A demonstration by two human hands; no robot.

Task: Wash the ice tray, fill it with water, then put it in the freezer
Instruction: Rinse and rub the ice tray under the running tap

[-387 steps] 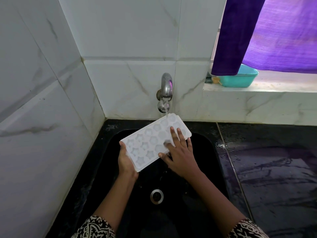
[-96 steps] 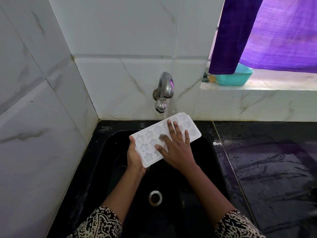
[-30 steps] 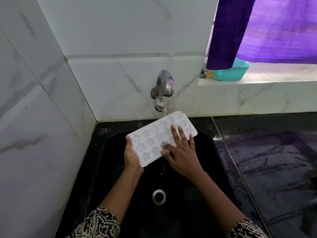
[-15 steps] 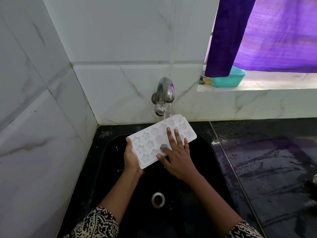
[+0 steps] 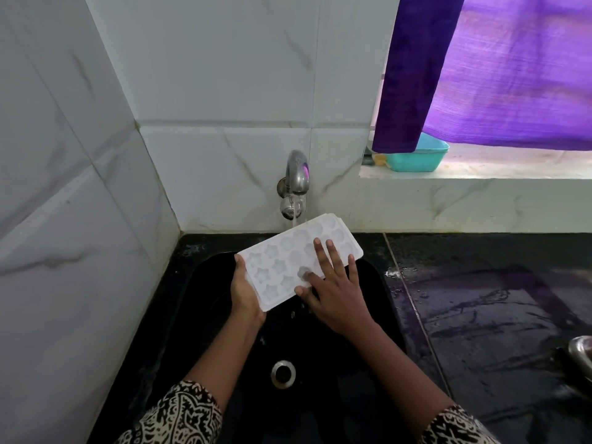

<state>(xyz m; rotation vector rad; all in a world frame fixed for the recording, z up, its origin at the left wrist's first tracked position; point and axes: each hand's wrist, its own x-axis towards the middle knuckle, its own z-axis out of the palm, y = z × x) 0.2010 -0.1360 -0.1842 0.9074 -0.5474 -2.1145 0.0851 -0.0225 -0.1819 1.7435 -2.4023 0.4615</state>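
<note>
- Right now the white ice tray point(image 5: 278, 268) is held over the black sink point(image 5: 209, 302), tilted, with its far end raised under the tap point(image 5: 296, 176).
- A thin stream of water point(image 5: 296, 221) runs from the spout onto that far end of the tray.
- The left hand point(image 5: 245, 294) grasps the tray's near short end, its thumb lying along the top edge and its fingers hidden underneath.
- The right hand point(image 5: 338, 294) lies flat on the tray's upper face, with fingers straight and spread across the moulded pockets and nothing clasped in it.
- The pockets that show are star-shaped and round; whether they hold water I cannot tell.
- Below the hands, a metal drain point(image 5: 283, 374) sits in the sink floor.
- To the right, the dark countertop point(image 5: 499, 315) looks wet, and a metal vessel point(image 5: 582, 355) is cut off by the frame edge.
- On the window ledge point(image 5: 480, 184) stands a teal tub point(image 5: 419, 160), partly behind a purple curtain point(image 5: 499, 75).
- Both forearms end in black-and-cream patterned sleeves point(image 5: 179, 415).
</note>
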